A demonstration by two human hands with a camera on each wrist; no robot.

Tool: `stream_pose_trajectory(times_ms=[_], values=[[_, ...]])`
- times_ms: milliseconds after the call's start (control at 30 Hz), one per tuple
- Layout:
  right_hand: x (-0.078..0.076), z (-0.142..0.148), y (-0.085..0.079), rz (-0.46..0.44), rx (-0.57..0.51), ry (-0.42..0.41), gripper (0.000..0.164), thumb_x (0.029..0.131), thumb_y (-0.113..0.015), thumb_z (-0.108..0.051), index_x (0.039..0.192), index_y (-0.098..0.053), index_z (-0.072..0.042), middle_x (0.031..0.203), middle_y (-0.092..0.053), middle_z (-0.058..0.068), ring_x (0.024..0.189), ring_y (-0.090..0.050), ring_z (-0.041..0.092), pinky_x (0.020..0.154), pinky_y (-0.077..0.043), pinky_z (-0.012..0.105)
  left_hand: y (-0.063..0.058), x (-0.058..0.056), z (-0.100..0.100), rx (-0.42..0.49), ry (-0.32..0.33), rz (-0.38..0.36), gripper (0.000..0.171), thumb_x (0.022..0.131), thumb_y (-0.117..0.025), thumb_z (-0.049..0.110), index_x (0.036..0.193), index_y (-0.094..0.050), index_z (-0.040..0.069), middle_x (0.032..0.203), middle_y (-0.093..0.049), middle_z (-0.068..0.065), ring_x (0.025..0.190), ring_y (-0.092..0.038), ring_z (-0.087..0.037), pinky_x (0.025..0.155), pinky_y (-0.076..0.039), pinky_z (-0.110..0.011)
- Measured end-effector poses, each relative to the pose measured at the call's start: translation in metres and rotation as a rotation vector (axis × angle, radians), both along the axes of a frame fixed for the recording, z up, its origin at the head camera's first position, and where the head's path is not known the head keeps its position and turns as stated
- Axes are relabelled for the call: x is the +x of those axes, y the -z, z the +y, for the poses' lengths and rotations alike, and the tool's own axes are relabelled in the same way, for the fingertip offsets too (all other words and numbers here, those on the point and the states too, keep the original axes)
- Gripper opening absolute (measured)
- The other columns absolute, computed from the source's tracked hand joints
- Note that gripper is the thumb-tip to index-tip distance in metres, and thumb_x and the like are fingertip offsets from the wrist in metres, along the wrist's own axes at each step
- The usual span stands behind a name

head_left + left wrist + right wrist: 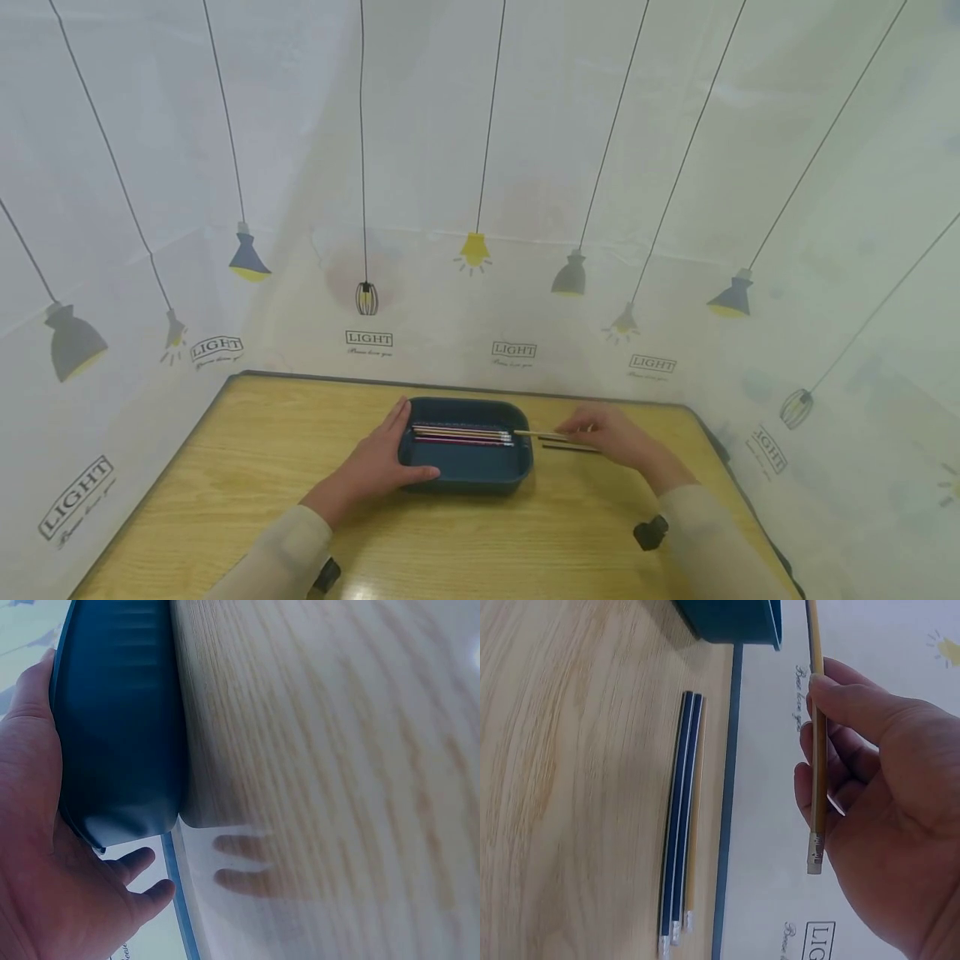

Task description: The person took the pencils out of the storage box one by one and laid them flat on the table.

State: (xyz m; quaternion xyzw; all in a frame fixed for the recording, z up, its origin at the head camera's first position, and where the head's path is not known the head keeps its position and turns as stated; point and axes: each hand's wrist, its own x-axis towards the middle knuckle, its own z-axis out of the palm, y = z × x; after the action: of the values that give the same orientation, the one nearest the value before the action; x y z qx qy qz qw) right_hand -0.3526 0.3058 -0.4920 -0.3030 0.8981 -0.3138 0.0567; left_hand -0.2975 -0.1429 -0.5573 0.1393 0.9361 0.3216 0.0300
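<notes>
At the left end of a dark teal plastic tray (468, 467), my left hand (377, 461) holds the wall, its thumb over the near rim. Several pencils (459, 435) lie side by side inside, their eraser ends to the right. My right hand (609, 433) pinches a yellow pencil (820, 772) between thumb and fingers, above the table just right of the tray. Its eraser end points back past the palm. In the right wrist view, two dark blue pencils (678, 817) and a yellow pencil (696, 825) lie together on the table.
The wood-grain table (450, 550) has a dark edge strip. White sheeting (435, 167) printed with hanging lamps stands behind it and at both sides. A small black object (650, 532) shows by the right wrist.
</notes>
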Motion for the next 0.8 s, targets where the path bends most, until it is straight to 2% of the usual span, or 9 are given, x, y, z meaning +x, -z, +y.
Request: stream_pose_trajectory(times_ms=[200,433,633,800], values=[[0.001,0.016,0.004,-0.019,0.0,0.032,0.019,0.107,-0.075,-0.015,0.123,-0.085,-0.016,0.111,-0.078,-0.006,0.106,-0.071,0.017,0.093,-0.058,0.04,-0.002,0.001,0.0,-0.002,0.001,-0.005,0.138,0.085,-0.084,0.075,0.178,-0.009,0.007,0.186,-0.003,-0.012,0.165,-0.027,-0.047,0.126,-0.032,-0.069],[0.001,0.031,0.009,-0.018,-0.009,0.049,0.019,0.106,-0.074,-0.01,0.122,-0.084,-0.007,0.114,-0.08,0.002,0.109,-0.073,0.025,0.096,-0.059,0.044,-0.004,0.001,0.0,-0.001,0.004,0.003,0.138,0.085,-0.084,0.075,0.178,-0.009,0.006,0.186,-0.004,-0.012,0.164,-0.028,-0.047,0.125,-0.033,-0.069],[0.002,0.04,0.027,-0.015,-0.002,0.078,0.017,0.105,-0.074,-0.008,0.119,-0.083,-0.004,0.116,-0.081,0.008,0.111,-0.074,0.028,0.101,-0.059,0.051,-0.003,0.001,0.0,-0.004,0.006,0.004,0.137,0.086,-0.084,0.074,0.178,-0.009,0.007,0.186,-0.004,-0.012,0.164,-0.029,-0.047,0.126,-0.034,-0.068],[0.004,0.045,0.043,0.03,-0.017,0.093,0.017,0.103,-0.074,-0.003,0.116,-0.084,-0.005,0.111,-0.08,0.007,0.107,-0.074,0.029,0.099,-0.06,0.048,-0.002,0.002,0.001,-0.01,0.005,0.0,0.137,0.086,-0.084,0.074,0.178,-0.009,0.007,0.186,-0.004,-0.012,0.164,-0.029,-0.047,0.125,-0.033,-0.069]])
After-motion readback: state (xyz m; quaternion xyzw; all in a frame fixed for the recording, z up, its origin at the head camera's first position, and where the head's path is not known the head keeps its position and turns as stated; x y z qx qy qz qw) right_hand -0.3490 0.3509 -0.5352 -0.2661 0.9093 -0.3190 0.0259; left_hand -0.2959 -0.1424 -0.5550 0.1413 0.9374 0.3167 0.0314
